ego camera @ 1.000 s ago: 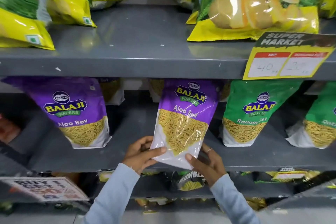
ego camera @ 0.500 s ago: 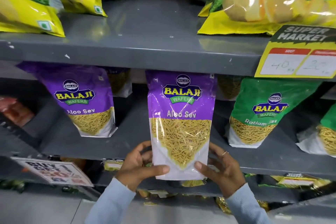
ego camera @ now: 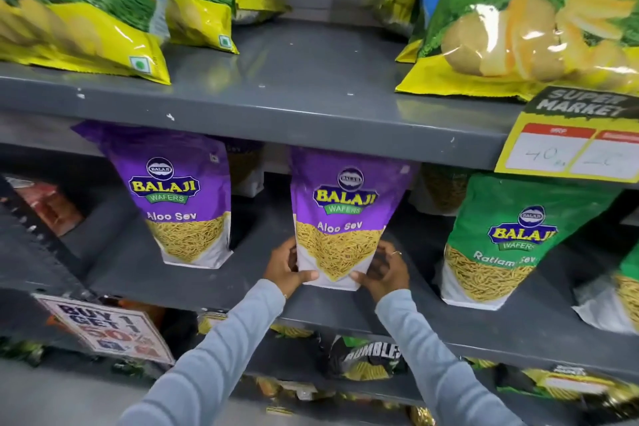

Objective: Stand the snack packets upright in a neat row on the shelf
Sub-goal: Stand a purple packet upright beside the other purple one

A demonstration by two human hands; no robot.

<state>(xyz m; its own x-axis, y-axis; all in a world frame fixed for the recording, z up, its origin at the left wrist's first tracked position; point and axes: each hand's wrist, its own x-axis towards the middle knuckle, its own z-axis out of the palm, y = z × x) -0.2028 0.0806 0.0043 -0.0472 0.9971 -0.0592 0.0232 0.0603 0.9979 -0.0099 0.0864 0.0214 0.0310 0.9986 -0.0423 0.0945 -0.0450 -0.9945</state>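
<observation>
The purple Aloo Sev packet (ego camera: 340, 218) stood on the grey middle shelf (ego camera: 173, 282), its long axis running up and down with only a slight lean, its top edge tucked up under the lip of the shelf above. Both hands were clamped on its bottom corners: the left hand (ego camera: 285, 266) gripped the lower left corner with the thumb across the front face, and the right hand (ego camera: 383, 270) gripped the lower right corner the same way, fingers curled behind. The packet lay straight ahead of the hands and just above them, between the two, so neither hand was nearer than the other.

Its base seemed to rest on the shelf surface, though the thumbs hid the bottom edge, so I could not be sure it had fully seated.

To the left, well apart, a second Aloo Sev packet (ego camera: 186, 204) stood upright. To the right, the green Ratlam Sev packet (ego camera: 511, 245) leaned with its top tipped rightward.

Judging by these neighbours, the held packet sat at roughly the same depth on the shelf as both. The release would likely depend on the base lying flat, since a tall, narrow pouch could topple forward once the hands let go.
</observation>
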